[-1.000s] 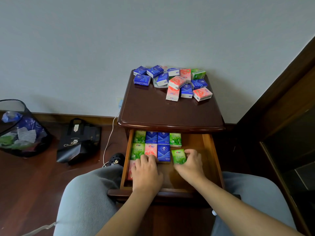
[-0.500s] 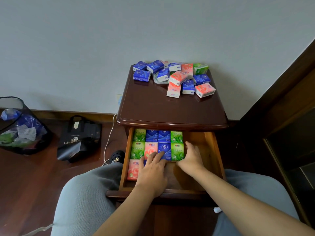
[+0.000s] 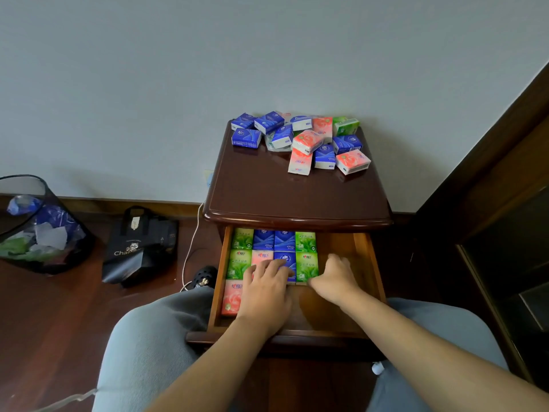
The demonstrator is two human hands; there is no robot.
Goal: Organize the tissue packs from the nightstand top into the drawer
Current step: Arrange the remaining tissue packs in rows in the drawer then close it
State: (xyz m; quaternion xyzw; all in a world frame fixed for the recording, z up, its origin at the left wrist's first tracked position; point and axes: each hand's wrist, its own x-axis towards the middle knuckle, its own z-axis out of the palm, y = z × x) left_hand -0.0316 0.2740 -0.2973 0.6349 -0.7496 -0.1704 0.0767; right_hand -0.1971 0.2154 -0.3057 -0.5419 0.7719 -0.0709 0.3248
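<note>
The nightstand (image 3: 297,197) carries a loose pile of several blue, pink and green tissue packs (image 3: 306,141) at its back edge. Below it the drawer (image 3: 368,263) stands pulled out, with packs laid flat in rows along its back and left. My left hand (image 3: 267,289) rests with straight fingers on the pink and blue packs (image 3: 286,257) of the second row. My right hand (image 3: 335,275) lies against the right side of the green pack (image 3: 307,264) that ends that row, thumb at its front corner. A single pink pack (image 3: 231,298) begins a third row.
A black mesh bin (image 3: 38,230) with rubbish and a black shopping bag (image 3: 139,245) stand on the wooden floor at left. A white cable (image 3: 190,248) hangs beside the nightstand. Dark wooden furniture (image 3: 505,233) rises close on the right. My knees flank the drawer.
My right hand slid the green pack back into line at the end of the second row and let it go. My left hand moved onto the pink and blue packs.
</note>
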